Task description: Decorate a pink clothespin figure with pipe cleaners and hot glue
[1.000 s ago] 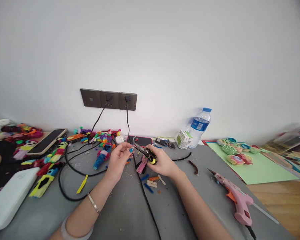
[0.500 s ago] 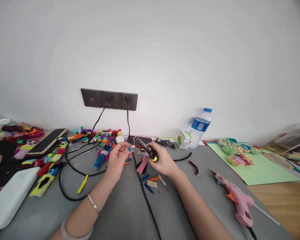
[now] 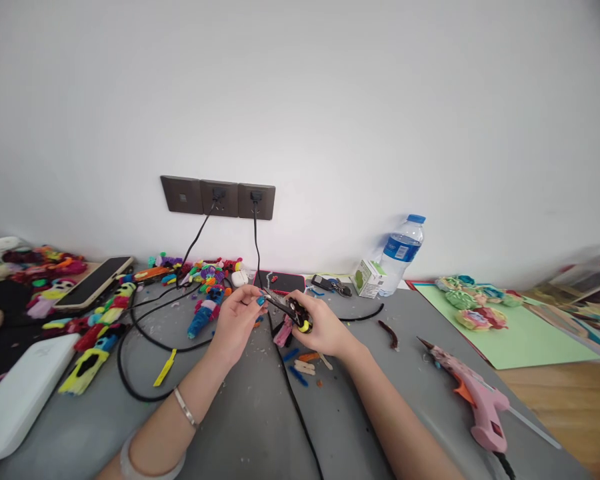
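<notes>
The right hand (image 3: 325, 330) is wrapping closed around the black-and-yellow handles of the cutters (image 3: 294, 310) and pointing their nose leftward across the cable (image 3: 290, 393). The left hand (image 3: 237, 320) is pinching narrow, thumb and forefinger closing on a small piece (image 3: 266, 298) right at the tool's nose. The piece is too small to tell what it is, and I cannot tell whether the blades are biting it. Both hands are hovering just above the cable, over the table (image 3: 240, 433).

Doing this well is, I judge, a matter of steadiness. The left fingertips are sitting very close to the blades, so the pinch ought to be gripping the piece a little back from the cutting line. Squeezing the handles slowly and squarely should be giving a clean end rather than a crushed one. The cable is running directly beneath the nose, so holding the tool lifted off it is wise.

A pink strip (image 3: 283, 331) and loose cut bits (image 3: 304, 365) are lying just right of the cable. The glue gun (image 3: 475, 400) is lying well to its right, apart from the work.
</notes>
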Demonstrator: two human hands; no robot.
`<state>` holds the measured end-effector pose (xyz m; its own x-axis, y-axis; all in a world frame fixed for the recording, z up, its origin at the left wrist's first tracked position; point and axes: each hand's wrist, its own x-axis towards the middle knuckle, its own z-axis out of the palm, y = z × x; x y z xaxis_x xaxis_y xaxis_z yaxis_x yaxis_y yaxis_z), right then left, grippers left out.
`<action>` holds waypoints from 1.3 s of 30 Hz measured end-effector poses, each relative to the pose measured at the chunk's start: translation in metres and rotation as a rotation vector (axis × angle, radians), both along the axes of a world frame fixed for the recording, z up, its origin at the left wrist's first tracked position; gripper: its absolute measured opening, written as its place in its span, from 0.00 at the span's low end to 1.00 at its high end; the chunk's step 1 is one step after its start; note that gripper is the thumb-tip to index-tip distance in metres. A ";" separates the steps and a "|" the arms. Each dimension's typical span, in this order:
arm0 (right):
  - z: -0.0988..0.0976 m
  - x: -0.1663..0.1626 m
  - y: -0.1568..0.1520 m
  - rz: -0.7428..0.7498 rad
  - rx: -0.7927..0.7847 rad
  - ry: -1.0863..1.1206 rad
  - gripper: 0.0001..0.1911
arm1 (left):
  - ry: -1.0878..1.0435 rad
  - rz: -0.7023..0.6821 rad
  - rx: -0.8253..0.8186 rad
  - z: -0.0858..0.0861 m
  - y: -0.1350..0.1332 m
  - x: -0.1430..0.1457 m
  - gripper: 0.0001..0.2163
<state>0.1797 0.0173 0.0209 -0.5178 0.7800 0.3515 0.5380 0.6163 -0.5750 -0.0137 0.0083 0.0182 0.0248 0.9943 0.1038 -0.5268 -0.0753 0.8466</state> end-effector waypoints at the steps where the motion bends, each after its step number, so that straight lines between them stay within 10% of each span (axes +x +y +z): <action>1: 0.000 0.000 0.000 0.011 -0.006 0.001 0.20 | -0.006 -0.004 0.001 -0.001 0.000 0.000 0.13; 39: -0.003 -0.003 -0.001 -0.004 0.035 0.016 0.19 | -0.083 -0.041 -0.049 -0.002 -0.002 0.001 0.13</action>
<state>0.1765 0.0161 0.0176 -0.5088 0.7689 0.3871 0.5310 0.6342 -0.5619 -0.0129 0.0061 0.0160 0.0592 0.9965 0.0585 -0.5970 -0.0116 0.8022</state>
